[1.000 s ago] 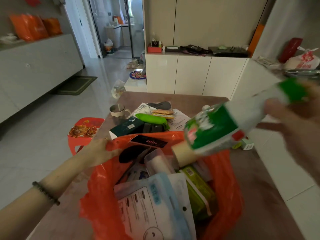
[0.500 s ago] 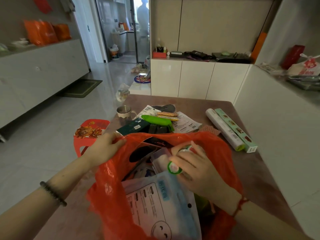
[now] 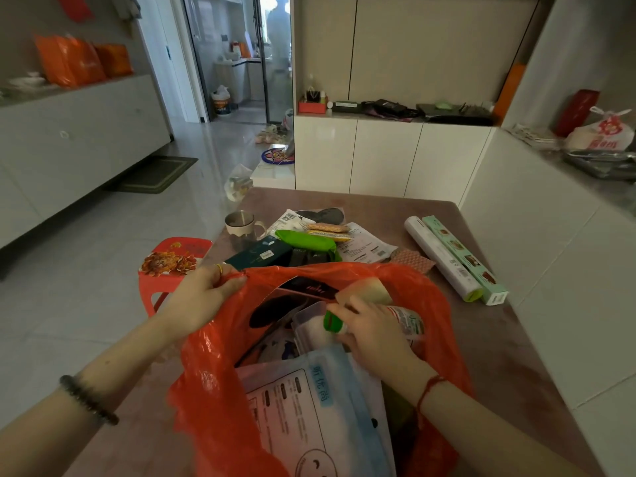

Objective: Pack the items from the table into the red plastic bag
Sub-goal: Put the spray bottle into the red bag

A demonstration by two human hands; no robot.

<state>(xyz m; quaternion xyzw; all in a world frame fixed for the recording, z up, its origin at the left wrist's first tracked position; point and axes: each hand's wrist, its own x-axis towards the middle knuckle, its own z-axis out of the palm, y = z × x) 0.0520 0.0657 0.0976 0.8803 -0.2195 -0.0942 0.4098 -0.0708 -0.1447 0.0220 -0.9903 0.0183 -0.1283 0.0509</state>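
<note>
The red plastic bag (image 3: pixel 220 366) stands open on the brown table (image 3: pixel 516 356), stuffed with packets. My left hand (image 3: pixel 198 297) pinches the bag's left rim and holds it open. Inside the bag, my right hand (image 3: pixel 375 333) grips a white bottle with a green cap (image 3: pixel 404 321), lying on its side among the contents. A large pale blue and white packet (image 3: pixel 309 401) fills the near side. Behind the bag lie a green packet (image 3: pixel 304 241), a dark green box (image 3: pixel 258 254), snack bars (image 3: pixel 328 229) and paper sheets (image 3: pixel 364 244).
A white roll (image 3: pixel 440 258) and a long green box (image 3: pixel 464 258) lie on the table's right side. A metal mug (image 3: pixel 241 225) stands at the far left edge. A red plastic stool (image 3: pixel 172 259) sits on the floor to the left; white counters flank the table.
My right hand carried the green-and-white bottle from the air at right down into the bag and now presses it in among the contents. My left hand kept holding the rim.
</note>
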